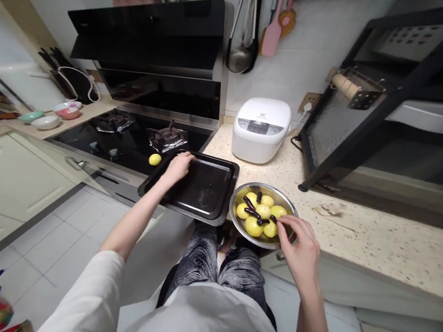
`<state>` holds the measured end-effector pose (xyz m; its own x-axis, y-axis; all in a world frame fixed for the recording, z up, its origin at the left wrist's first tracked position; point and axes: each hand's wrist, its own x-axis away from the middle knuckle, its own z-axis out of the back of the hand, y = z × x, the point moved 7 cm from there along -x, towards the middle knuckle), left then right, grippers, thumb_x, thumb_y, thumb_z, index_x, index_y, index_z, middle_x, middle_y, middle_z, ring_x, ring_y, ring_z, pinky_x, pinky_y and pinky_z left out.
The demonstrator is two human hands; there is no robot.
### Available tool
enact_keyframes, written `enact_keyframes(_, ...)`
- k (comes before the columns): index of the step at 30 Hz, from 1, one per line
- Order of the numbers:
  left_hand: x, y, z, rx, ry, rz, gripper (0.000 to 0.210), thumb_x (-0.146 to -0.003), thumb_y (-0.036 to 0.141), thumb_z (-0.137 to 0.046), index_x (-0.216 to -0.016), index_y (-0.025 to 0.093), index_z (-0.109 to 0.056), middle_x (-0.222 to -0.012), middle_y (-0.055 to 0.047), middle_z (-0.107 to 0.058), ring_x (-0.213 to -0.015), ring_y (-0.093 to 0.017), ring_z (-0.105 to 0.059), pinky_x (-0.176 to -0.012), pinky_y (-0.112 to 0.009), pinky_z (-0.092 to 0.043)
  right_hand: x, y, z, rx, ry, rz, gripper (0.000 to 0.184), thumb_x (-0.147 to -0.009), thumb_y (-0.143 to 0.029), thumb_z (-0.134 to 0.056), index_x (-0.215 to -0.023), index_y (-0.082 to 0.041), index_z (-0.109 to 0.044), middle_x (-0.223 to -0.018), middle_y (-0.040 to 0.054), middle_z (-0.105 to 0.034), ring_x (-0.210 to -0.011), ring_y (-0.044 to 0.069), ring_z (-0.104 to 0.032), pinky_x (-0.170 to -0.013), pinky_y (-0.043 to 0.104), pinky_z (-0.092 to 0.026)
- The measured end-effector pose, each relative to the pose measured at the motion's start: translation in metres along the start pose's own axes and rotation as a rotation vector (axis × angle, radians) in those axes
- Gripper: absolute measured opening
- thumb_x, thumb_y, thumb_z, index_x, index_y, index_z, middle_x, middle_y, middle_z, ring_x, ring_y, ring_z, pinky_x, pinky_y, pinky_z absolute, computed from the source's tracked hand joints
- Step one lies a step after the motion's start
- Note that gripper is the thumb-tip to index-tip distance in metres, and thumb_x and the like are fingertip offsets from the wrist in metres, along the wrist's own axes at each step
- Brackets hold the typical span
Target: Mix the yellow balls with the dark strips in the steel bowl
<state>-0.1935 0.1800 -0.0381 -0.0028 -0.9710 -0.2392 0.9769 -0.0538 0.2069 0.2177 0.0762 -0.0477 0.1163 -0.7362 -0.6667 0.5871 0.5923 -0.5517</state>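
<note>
A steel bowl [234, 226] holds several yellow lemons [253, 226] with several long dark grapes [251, 212] lying on top of them. My right hand [303, 247] is over the bowl's right rim, thumb and fingertips pinched at one dark grape at the right side of the pile. A black baking tray [203, 188] lies to the left of the bowl, partly over the stove's edge. Above the tray's back left part is my left hand [178, 166], its fingers curled together; what they hold, if anything, is hidden. Another lemon [155, 159] rests on the stove, left of the tray.
A white rice cooker [260, 130] stands behind the bowl, against the wall. To the right, a black rack [328, 141] holds an oven. The gas stove [136, 140] spans the left, with small bowls [46, 122] beyond it. Ladles and spatulas [274, 36] hang above.
</note>
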Motion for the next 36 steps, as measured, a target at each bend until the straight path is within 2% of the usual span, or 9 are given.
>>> enact_keyframes(4, 0.005, -0.026, -0.002, -0.054, -0.054, 0.016, 0.036, -0.083, -0.002, -0.053, -0.109, 0.017, -0.071, -0.120, -0.014, -0.068, -0.112, -0.029, -0.065, -0.099, -0.042, -0.053, -0.001, -0.002, -0.003, -0.027, -0.023, -0.045, 0.014, -0.099, -0.029, -0.059, -0.098, -0.026, -0.072, -0.103, 0.0080, -0.075, -0.100, 0.027, -0.069, -0.092, 0.047, -0.055)
enact_keyframes(9, 0.003, -0.030, -0.011, -0.214, -0.075, 0.017, 0.024, -0.091, 0.005, -0.050, -0.102, 0.016, -0.068, -0.118, -0.016, -0.066, -0.113, -0.032, -0.062, -0.093, -0.041, -0.052, -0.002, -0.006, -0.001, -0.032, -0.026, -0.073, 0.014, -0.099, -0.026, -0.058, -0.097, -0.025, -0.072, -0.104, 0.0086, -0.075, -0.101, 0.027, -0.068, -0.093, 0.047, -0.055)
enact_keyframes(12, 0.002, -0.021, -0.006, -0.205, -0.046, -0.005, 0.019, -0.091, 0.006, -0.052, -0.099, 0.017, -0.066, -0.114, -0.015, -0.067, -0.112, -0.033, -0.062, -0.094, -0.044, -0.051, -0.003, -0.008, 0.004, -0.023, -0.003, -0.074, 0.014, -0.099, -0.026, -0.059, -0.096, -0.024, -0.072, -0.103, 0.0085, -0.076, -0.101, 0.027, -0.068, -0.092, 0.046, -0.055)
enact_keyframes(15, 0.010, 0.018, 0.007, 0.022, 0.039, -0.119, 0.012, -0.093, 0.011, -0.056, -0.098, 0.018, -0.063, -0.106, -0.012, -0.070, -0.105, -0.031, -0.065, -0.095, -0.045, -0.053, -0.004, -0.013, 0.007, -0.022, 0.031, -0.054, 0.012, -0.099, -0.024, -0.059, -0.096, -0.024, -0.071, -0.100, 0.0080, -0.076, -0.098, 0.026, -0.069, -0.089, 0.044, -0.056)
enact_keyframes(19, 0.042, 0.107, 0.018, 0.573, 0.087, -0.331, 0.005, -0.097, 0.021, -0.062, -0.102, 0.020, -0.062, -0.102, -0.006, -0.069, -0.093, -0.022, -0.068, -0.089, -0.038, -0.058, -0.009, -0.024, 0.003, -0.063, 0.046, -0.021, 0.012, -0.100, -0.022, -0.059, -0.097, -0.024, -0.071, -0.099, 0.0071, -0.076, -0.097, 0.024, -0.069, -0.088, 0.042, -0.056)
enact_keyframes(22, 0.069, 0.171, 0.017, 0.861, 0.065, -0.429, 0.008, -0.099, 0.026, -0.064, -0.104, 0.020, -0.064, -0.104, -0.006, -0.066, -0.094, -0.019, -0.069, -0.086, -0.033, -0.061, -0.013, -0.033, -0.001, -0.101, 0.038, 0.000, 0.011, -0.100, -0.022, -0.060, -0.100, -0.025, -0.071, -0.100, 0.0066, -0.076, -0.097, 0.024, -0.070, -0.089, 0.042, -0.057)
enact_keyframes(25, 0.084, 0.212, 0.009, 1.009, 0.070, -0.453, 0.007, -0.099, 0.025, -0.064, -0.103, 0.020, -0.064, -0.104, -0.006, -0.063, -0.096, -0.018, -0.068, -0.084, -0.030, -0.063, -0.014, -0.038, -0.004, -0.129, 0.006, 0.012, 0.012, -0.099, -0.024, -0.064, -0.108, -0.026, -0.071, -0.105, 0.0063, -0.077, -0.102, 0.025, -0.070, -0.093, 0.043, -0.057)
enact_keyframes(31, 0.088, 0.244, -0.007, 1.094, 0.089, -0.459, 0.007, -0.099, 0.025, -0.066, -0.104, 0.020, -0.066, -0.104, -0.008, -0.065, -0.101, -0.020, -0.067, -0.086, -0.031, -0.064, -0.018, -0.027, -0.005, -0.117, -0.034, 0.016, 0.017, -0.099, -0.021, -0.060, -0.111, -0.027, -0.071, -0.105, 0.0055, -0.077, -0.101, 0.025, -0.070, -0.091, 0.042, -0.057)
enact_keyframes(36, 0.096, 0.220, -0.002, 1.037, 0.208, -0.366, 0.016, -0.099, 0.025, -0.066, -0.114, 0.022, -0.068, -0.117, -0.009, -0.066, -0.110, -0.021, -0.067, -0.093, -0.035, -0.063, -0.040, -0.003, -0.009, 0.073, -0.053, -0.006, 0.022, -0.098, -0.015, -0.055, -0.108, -0.022, -0.073, -0.102, 0.0092, -0.076, -0.100, 0.028, -0.066, -0.089, 0.044, -0.052)
